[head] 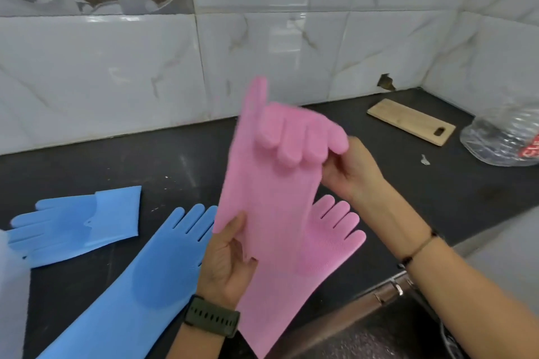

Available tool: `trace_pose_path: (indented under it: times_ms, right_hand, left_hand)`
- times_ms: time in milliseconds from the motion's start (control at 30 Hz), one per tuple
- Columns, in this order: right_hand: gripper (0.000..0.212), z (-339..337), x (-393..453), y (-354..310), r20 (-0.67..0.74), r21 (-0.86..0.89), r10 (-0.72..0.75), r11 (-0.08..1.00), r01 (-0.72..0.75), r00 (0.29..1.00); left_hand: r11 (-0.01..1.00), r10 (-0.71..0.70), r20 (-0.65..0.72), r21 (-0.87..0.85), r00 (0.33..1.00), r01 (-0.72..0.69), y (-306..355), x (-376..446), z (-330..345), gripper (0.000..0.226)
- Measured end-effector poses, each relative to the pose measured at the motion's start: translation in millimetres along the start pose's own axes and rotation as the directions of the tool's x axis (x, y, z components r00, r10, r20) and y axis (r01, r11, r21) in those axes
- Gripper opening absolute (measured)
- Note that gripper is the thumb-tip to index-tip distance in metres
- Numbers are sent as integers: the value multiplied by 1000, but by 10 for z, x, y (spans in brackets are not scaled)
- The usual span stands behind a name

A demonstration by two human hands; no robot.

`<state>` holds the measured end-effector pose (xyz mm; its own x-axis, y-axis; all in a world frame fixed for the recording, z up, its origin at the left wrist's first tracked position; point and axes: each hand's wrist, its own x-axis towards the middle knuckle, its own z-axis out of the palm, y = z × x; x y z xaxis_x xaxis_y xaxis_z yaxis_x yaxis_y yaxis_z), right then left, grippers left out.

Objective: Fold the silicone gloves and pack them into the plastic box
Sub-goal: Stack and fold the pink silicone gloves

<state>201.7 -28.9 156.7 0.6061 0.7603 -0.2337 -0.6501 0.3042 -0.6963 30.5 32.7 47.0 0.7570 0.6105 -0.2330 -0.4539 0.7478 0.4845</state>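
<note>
Pink glove (262, 198) held aloft over dark surface (116, 166); I note left hand (227, 259) fingers pinching cuff edge, right hand (350, 169) fingers pinching folded fingertips. Second pink glove (329, 242), two blue gloves (87, 221) lie flat.

The left hand (226, 265) and right hand (348, 172) are gripping a plain pink glove (262, 192). Under the grip is lying a second pink glove (326, 239); left of the grip, two blue gloves (140, 285) are showing against a black counter (175, 160). Beyond the grip, white grey-veined tiles (291, 46) are shining.
</note>
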Motion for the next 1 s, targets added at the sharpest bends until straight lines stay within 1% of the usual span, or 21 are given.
trace_pose_path:
  times_ms: [67,100,200,300,367,467,533,567,600,633,667,700,733,767,800,833,867,900,933,967,1000]
  right_hand:
    - [34,-451,-100,128,-181,106,-6,994,25,983]
    - [34,-687,-146,234,-274,121,28,993,5,961]
    - [30,-1300,-302,642,-460,-29,133,986,-165,878]
    - [29,-1588,-401,828,-455,-333,55,915,-227,889]
    - [27,-1585,-409,794,-433,-383,34,898,-218,901]
    - [24,-1577,-380,753,-419,-372,49,902,-221,907]
    - [15,-1546,-377,753,-407,-466,8,859,-215,913]
    - [14,-1537,-382,755,-405,-577,-69,793,-197,911]
    - [20,-1544,-381,753,-378,-736,-197,656,-165,904]
    - [30,-1563,-369,745,-283,-894,-338,432,-119,897]
    - [40,-1593,-347,736,-135,-985,-431,156,-73,892]
    - [49,-1621,-325,725,17,-993,-453,-110,-37,891]
    - [54,-1640,-304,701,165,-944,-424,-328,19,890]
    - [57,-1658,-279,674,343,-849,-347,-513,129,873]
    - [58,-1677,-256,663,518,-710,-245,-658,252,819]
    - [56,-1710,-240,661,644,-558,-139,-758,337,752]
    - [52,-1724,-223,666,704,-461,-72,-804,377,707]
    - [48,-1726,-198,685,704,-469,-71,-794,388,706]
    - [41,-1693,-183,712,630,-599,-146,-716,358,762]
    - [30,-1647,-167,738,475,-801,-292,-533,271,830]
    - [18,-1598,-139,749,229,-964,-411,-222,146,882]
  left_hand:
    - [971,-4,-95,237,995,27,22,-17,-87,27]
    - [928,8,-140,369,990,44,20,-39,-129,26]
    - [770,-4,-290,610,957,188,-89,-110,-307,28]
    - [670,-44,-410,664,911,331,-218,-164,-476,27]
    - [656,-54,-462,652,885,380,-253,-194,-563,25]
    - [650,-60,-444,663,894,372,-257,-214,-634,29]
    - [626,-58,-434,686,899,372,-276,-216,-649,30]
    - [618,-62,-433,691,899,375,-285,-217,-647,31]
    - [614,-69,-432,692,899,379,-288,-216,-644,30]
    - [610,-76,-431,693,899,384,-286,-212,-640,29]
    - [606,-83,-431,694,899,389,-284,-209,-641,28]
    - [600,-89,-432,696,897,395,-280,-205,-638,27]
    - [594,-93,-431,699,898,397,-274,-204,-633,26]
    - [591,-96,-426,703,900,396,-266,-205,-628,27]
    - [591,-98,-421,704,902,393,-259,-207,-623,27]
    - [593,-98,-422,702,901,393,-249,-207,-617,29]
    - [593,-97,-429,700,898,398,-239,-208,-609,30]
    - [588,-95,-438,700,894,405,-227,-210,-603,31]
    - [581,-88,-444,704,892,408,-215,-210,-602,32]
    - [574,-77,-448,711,891,406,-200,-208,-605,32]
    - [568,-63,-450,718,891,403,-185,-206,-612,32]
